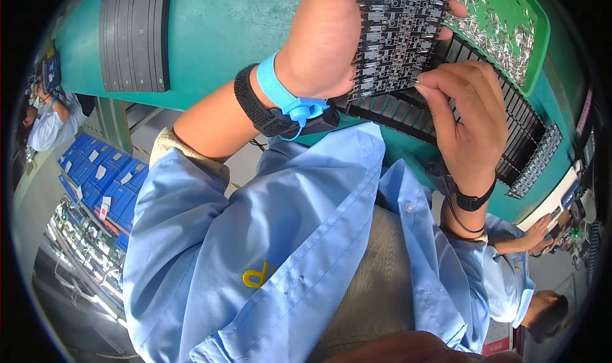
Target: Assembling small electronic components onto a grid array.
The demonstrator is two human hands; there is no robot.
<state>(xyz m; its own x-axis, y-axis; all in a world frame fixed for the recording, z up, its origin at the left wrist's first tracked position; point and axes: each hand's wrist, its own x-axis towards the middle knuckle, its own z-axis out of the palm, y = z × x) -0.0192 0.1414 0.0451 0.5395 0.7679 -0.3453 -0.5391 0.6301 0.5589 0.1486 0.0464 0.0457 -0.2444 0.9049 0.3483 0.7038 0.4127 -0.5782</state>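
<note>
My left hand (325, 41) grips a black circuit board panel (398, 35) by its sides, with fingertips showing past its far right edge. The panel is patterned with rows of small repeated boards and has short metal pins along its edges. My right hand (468, 111) is at the panel's lower right corner. Its thumb and forefinger are pinched on a small silvery metal pin (416, 80), close to the panel's edge. Beneath the panel and the right hand lies a black slotted rack (519, 124), partly hidden by both.
A green tray (544, 50) holds many loose metal pins (500, 41) at the far right. Another panel (537, 161) lies by the rack's right end. Dark grey strips (134, 38) rest on the green table (223, 31). Blue bins (105, 178) stand left; co-workers sit at both sides.
</note>
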